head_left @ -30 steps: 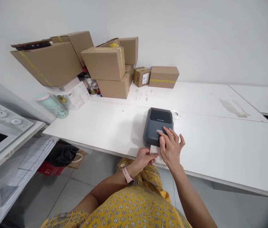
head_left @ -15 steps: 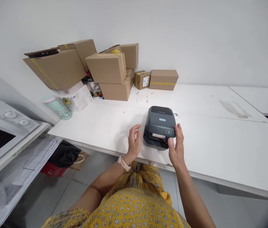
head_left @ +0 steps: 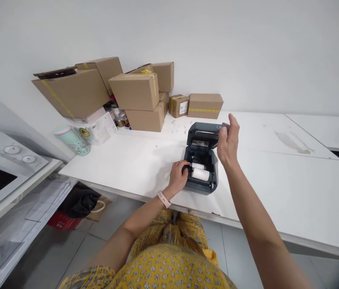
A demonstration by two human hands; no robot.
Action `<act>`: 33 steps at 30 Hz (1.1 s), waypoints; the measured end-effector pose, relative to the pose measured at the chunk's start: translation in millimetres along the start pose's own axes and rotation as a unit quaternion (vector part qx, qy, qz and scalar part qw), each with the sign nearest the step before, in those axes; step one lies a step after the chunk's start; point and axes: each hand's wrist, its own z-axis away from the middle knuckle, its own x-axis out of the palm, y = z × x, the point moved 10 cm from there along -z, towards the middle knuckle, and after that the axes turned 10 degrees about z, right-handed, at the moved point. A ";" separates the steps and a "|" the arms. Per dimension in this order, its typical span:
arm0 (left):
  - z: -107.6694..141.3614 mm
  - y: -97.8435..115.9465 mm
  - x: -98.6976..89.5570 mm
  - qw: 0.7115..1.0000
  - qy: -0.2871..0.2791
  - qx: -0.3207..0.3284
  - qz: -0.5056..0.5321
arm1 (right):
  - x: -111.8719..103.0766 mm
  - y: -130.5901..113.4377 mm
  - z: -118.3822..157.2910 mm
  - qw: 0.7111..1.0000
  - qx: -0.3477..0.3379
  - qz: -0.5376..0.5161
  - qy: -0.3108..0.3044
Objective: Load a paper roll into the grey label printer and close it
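Note:
A dark grey label printer (head_left: 201, 188) sits on the white table with its lid (head_left: 207, 127) raised and tilted back. Inside lie a white paper roll (head_left: 201, 174) and a smaller white piece (head_left: 198, 165) behind it. My right hand (head_left: 228, 142) grips the lid at its right front corner, thumb and fingers on either side of the edge. At the printer's left wall, my left hand (head_left: 179, 175) rests with bent fingers reaching over the rim, close to the paper roll. A pink watch band is on my left wrist.
Cardboard boxes (head_left: 134, 91) are stacked at the back left of the table (head_left: 277, 184). Two smaller boxes (head_left: 205, 105) stand by the wall. A mint-green tumbler (head_left: 74, 141) is near the left edge, with a white microwave (head_left: 7, 160) beyond it.
The printer's lid has swung up and back in my right hand, showing the roll inside. My left hand has moved right, from beside the printer onto its left rim.

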 end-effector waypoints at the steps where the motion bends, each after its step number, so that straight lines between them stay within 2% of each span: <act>1: 0.9 2.0 1.7 1.000 -0.006 0.013 -0.011 | 2.1 2.6 -9.5 1.000 0.004 0.008 0.005; 8: 6.6 14.5 5.7 0.996 -0.018 0.083 -0.023 | 26.0 20.0 -58.7 0.996 0.035 0.080 -0.019; 13: 11.8 21.5 4.7 0.990 -0.014 0.135 0.022 | 32.8 30.1 -66.1 0.993 0.047 0.106 -0.019; 16: 19.7 20.4 5.9 0.988 -0.021 0.146 0.038 | 22.4 27.7 -48.0 0.994 0.020 0.111 0.014; 19: 30.2 20.2 8.8 0.988 -0.039 0.150 0.027 | 5.7 26.2 -14.2 0.993 -0.004 0.101 0.063; 21: 36.5 21.6 9.5 0.987 -0.047 0.152 0.020 | -0.5 32.2 9.4 0.994 0.004 0.084 0.073; 23: 41.6 24.4 9.6 0.986 -0.052 0.158 0.016 | 0.5 44.0 28.9 0.996 0.037 0.062 0.055; 28: 50.7 31.6 8.0 0.983 -0.057 0.175 0.021 | 17.9 73.3 62.3 0.990 0.135 0.006 -0.035; 33: 56.5 29.4 6.8 0.984 -0.061 0.167 0.023 | 35.4 82.8 97.1 0.979 0.170 -0.037 -0.109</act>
